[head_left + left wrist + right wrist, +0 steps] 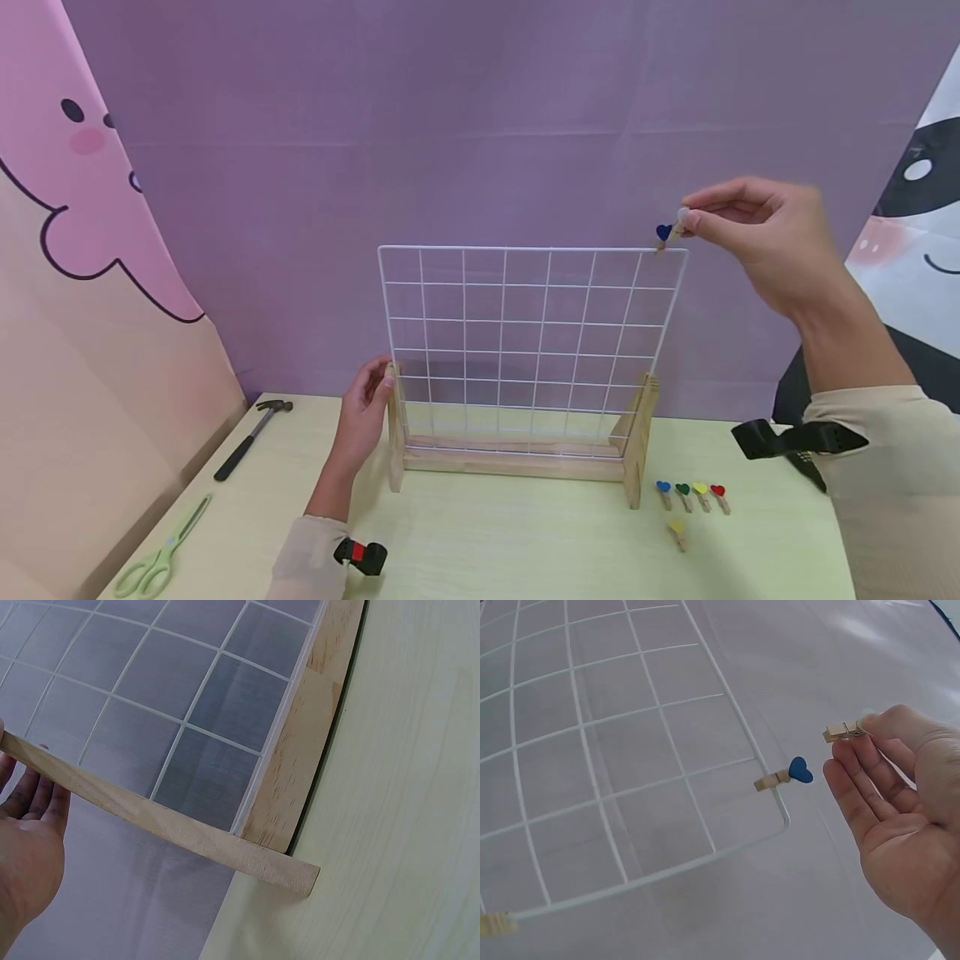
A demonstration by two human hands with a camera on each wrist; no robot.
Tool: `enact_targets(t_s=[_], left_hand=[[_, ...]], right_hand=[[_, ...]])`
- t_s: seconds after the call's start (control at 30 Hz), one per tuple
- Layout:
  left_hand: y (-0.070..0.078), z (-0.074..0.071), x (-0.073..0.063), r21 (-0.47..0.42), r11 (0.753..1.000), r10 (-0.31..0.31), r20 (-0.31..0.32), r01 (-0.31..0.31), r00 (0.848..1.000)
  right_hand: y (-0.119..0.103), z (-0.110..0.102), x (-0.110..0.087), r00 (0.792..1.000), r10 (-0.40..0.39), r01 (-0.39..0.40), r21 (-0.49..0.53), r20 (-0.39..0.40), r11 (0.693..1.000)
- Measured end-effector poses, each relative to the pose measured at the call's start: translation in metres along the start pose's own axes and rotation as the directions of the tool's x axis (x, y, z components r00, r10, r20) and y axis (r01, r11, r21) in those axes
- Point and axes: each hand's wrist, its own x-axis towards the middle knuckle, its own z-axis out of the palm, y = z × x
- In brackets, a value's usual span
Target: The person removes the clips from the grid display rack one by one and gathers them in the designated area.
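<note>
A white wire grid (522, 319) stands upright in a wooden stand (517, 465). My left hand (366, 412) grips the stand's left post (187, 825) near its top, with the thumb on one side and the fingers on the other. Above the grid's upper right corner, my right hand (772, 233) pinches a small wooden clothespin (844, 732) between thumb and forefinger, its pale end partly covered by the fingertips. Close beside it, a clothespin with a dark blue heart (800, 770) is clipped to the top wire. The held clothespin is apart from the wire.
Several heart clothespins lie on the table right of the stand: blue (664, 488), green (683, 492), yellow (701, 491), red (719, 493), and another yellow one (677, 532) nearer. A hammer (251, 437) and green scissors (161, 558) lie at left. Purple cloth (487, 125) hangs behind.
</note>
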Motion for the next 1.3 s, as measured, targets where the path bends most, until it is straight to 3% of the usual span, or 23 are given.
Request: enact_targets(t_s=[0.13,0.27,0.4,0.7,0.93,1.03,1.3], left_hand=[[0.000,-0.001,0.000,0.000,1.000,-0.003,0.003,0.003,1.000],[-0.001,-0.001,0.001,-0.009,1.000,-0.004,0.007,0.004,1.000],[-0.001,-0.001,0.000,-0.012,1.000,-0.003,0.007,0.003,1.000],[-0.001,-0.001,0.000,-0.015,1.000,0.005,0.004,-0.005,1.000],[-0.001,0.001,0.002,-0.019,1.000,0.010,0.002,-0.010,1.000],[0.000,0.001,0.002,-0.016,1.000,0.008,0.002,-0.008,1.000],[-0.001,0.000,0.000,-0.008,1.000,0.006,0.002,-0.006,1.000]], right_hand=[[0.003,-0.006,-0.013,1.000,0.014,-0.016,-0.174,-0.011,0.985],[0.009,-0.009,-0.027,0.999,0.021,-0.031,-0.403,-0.029,0.915],[0.016,-0.011,-0.040,0.999,0.019,-0.032,-0.494,-0.030,0.869],[0.039,-0.020,-0.068,0.997,0.062,-0.076,-0.555,-0.044,0.828],[0.060,-0.035,-0.095,0.988,0.139,-0.155,-0.585,-0.072,0.796],[0.071,-0.043,-0.108,0.981,0.179,-0.192,-0.574,-0.080,0.796],[0.099,-0.055,-0.139,0.974,0.225,-0.215,-0.491,-0.039,0.844]])
